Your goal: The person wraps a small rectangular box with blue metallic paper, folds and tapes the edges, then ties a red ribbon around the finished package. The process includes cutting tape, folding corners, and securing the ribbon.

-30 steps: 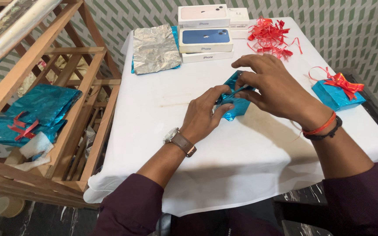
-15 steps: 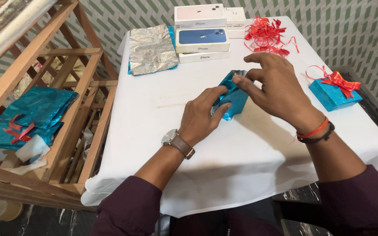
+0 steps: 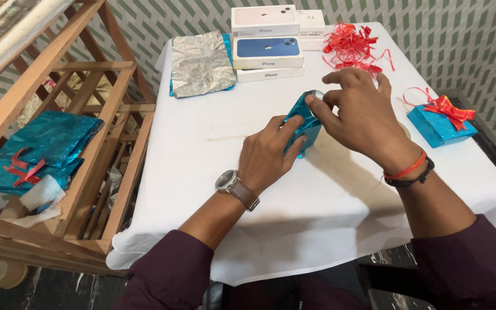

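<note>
A small box half wrapped in shiny teal foil [image 3: 303, 127] stands on the white tablecloth [image 3: 202, 166] in the middle of the table. My left hand [image 3: 268, 152], with a wristwatch, grips its near side and presses the foil against it. My right hand [image 3: 360, 115], wearing red and black wristbands, pinches the foil at the box's top far edge, where a silver inner face shows. Both hands hold the same box.
Stacked phone boxes [image 3: 267, 43] and a folded foil sheet [image 3: 199, 63] lie at the far edge. A heap of red ribbon [image 3: 351, 46] sits far right. A wrapped teal gift with a red bow [image 3: 440, 120] rests at right. A wooden rack [image 3: 58, 143] holding teal foil stands left.
The box has been tipped up and turned a little. My right hand has shifted from its side to pinch the foil at the top edge; my left hand stays on the near side.
</note>
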